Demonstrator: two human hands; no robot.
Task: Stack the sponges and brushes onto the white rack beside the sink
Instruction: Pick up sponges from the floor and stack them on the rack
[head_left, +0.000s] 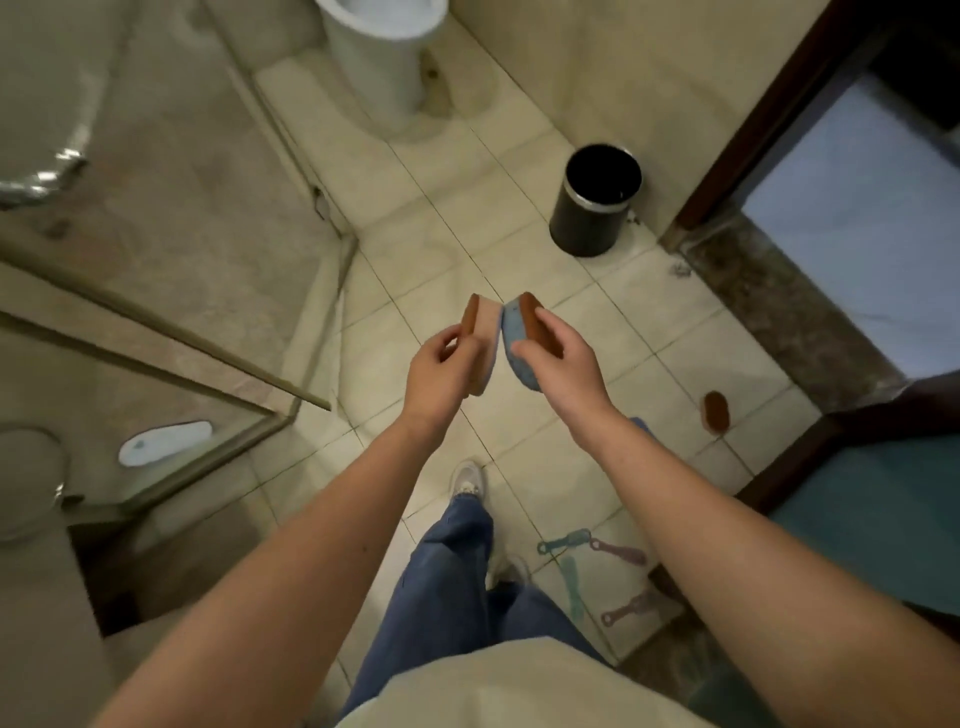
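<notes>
left hand (437, 373) pinches pale sponge (483, 332), right hand (561, 364) pinches blue sponge (511, 338), both on edge, long axes pointing away from wrists, far corners touching between grips; white rack not in view.

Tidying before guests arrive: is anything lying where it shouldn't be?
Yes. A brown sponge and several teal and purple brushes lie scattered on the floor tiles to the person's right, not where cleaning tools belong.

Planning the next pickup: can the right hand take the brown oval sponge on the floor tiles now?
Probably not: the right hand grips a blue brown-topped sponge, and the brown oval sponge lies far below.
</notes>
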